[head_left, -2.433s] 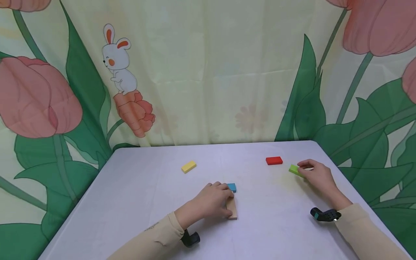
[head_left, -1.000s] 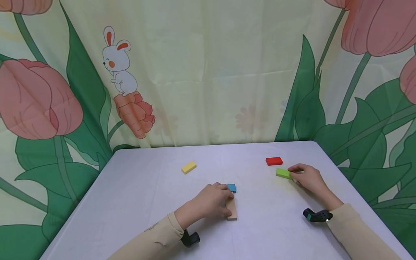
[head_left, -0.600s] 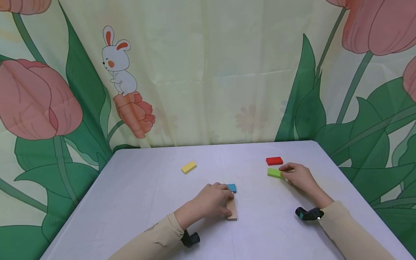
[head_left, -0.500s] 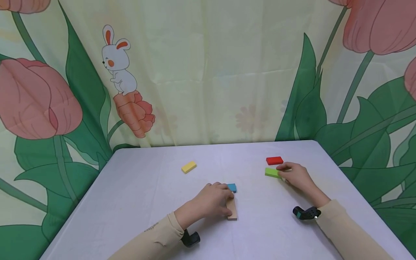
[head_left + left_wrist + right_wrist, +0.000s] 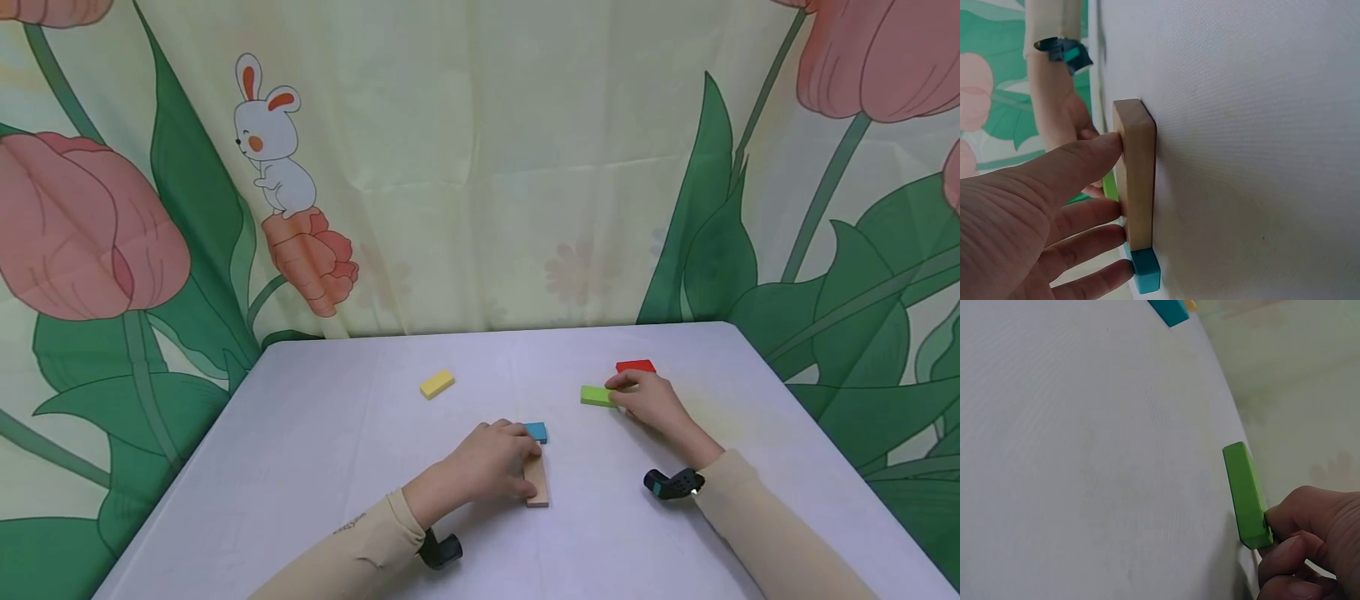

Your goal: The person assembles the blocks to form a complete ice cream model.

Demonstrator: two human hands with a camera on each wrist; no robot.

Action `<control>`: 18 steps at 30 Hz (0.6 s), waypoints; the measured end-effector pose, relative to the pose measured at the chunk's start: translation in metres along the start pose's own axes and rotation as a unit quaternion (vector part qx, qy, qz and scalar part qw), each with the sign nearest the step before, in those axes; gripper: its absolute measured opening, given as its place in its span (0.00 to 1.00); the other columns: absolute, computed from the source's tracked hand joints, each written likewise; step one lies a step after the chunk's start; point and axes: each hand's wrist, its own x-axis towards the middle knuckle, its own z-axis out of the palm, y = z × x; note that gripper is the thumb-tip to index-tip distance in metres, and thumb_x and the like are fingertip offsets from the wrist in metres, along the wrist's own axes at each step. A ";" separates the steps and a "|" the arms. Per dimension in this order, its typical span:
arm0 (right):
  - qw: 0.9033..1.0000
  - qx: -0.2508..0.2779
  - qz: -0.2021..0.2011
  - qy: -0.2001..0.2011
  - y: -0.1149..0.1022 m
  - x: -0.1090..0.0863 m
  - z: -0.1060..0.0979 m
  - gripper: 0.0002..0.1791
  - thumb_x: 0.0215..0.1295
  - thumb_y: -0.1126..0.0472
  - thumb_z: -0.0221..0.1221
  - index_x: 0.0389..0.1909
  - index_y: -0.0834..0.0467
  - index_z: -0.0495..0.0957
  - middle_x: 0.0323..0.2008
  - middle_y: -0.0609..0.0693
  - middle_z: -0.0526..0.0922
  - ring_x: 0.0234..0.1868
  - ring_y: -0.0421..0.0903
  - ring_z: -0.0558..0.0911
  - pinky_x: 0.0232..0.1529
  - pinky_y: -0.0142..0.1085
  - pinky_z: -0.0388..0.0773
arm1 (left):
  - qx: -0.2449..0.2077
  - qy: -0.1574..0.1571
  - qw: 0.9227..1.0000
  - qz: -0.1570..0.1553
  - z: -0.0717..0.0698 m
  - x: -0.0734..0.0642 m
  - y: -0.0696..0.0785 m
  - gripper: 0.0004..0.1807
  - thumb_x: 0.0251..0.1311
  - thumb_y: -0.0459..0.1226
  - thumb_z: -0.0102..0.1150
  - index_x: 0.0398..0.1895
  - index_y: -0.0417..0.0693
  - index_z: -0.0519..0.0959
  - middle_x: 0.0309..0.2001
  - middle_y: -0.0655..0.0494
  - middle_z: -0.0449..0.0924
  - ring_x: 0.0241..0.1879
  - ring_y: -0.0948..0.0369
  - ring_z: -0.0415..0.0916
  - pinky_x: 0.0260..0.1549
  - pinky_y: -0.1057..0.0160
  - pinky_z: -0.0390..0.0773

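My right hand point(image 5: 654, 407) pinches one end of a green block point(image 5: 597, 396) between thumb and fingers. In the right wrist view the green block point(image 5: 1245, 494) juts out beyond the fingertips, with a shadow on the cloth beside it. My left hand point(image 5: 483, 462) rests its fingertips on a plain wooden block point(image 5: 536, 483) lying on the table. The left wrist view shows the thumb and fingers fairly straight along the upper face of the wooden block point(image 5: 1138, 175). A blue block point(image 5: 1145, 272) lies end to end with it, one fingertip at its edge.
A yellow block point(image 5: 437, 384) lies at the back left of the white-covered table point(image 5: 315, 467). Behind my right hand is a red block point(image 5: 635, 366), partly hidden. A curtain point(image 5: 487, 167) printed with tulips and a rabbit hangs behind the table's far edge.
My right hand has carried the green block leftward from the table's right side, past the front of the red block. My left hand and the wooden block have stayed in place.
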 end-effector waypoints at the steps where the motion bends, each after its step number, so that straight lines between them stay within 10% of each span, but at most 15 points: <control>1: 1.000 0.001 -0.001 -0.001 -0.002 0.001 0.002 0.17 0.69 0.60 0.61 0.56 0.61 0.82 0.56 0.64 0.81 0.43 0.51 0.78 0.34 0.33 0.78 | -0.001 -0.001 1.000 0.000 0.000 0.000 0.000 0.27 0.57 0.56 0.74 0.59 0.61 0.84 0.58 0.64 0.82 0.62 0.60 0.75 0.56 0.54 0.77; 18: 1.000 0.020 -0.006 -0.019 -0.031 0.010 0.033 0.15 0.68 0.60 0.63 0.54 0.59 0.83 0.54 0.61 0.82 0.44 0.52 0.78 0.36 0.32 0.80 | -0.004 -0.004 1.000 -0.004 0.001 0.002 -0.002 0.27 0.57 0.57 0.74 0.57 0.60 0.84 0.56 0.64 0.82 0.61 0.59 0.76 0.56 0.52 0.77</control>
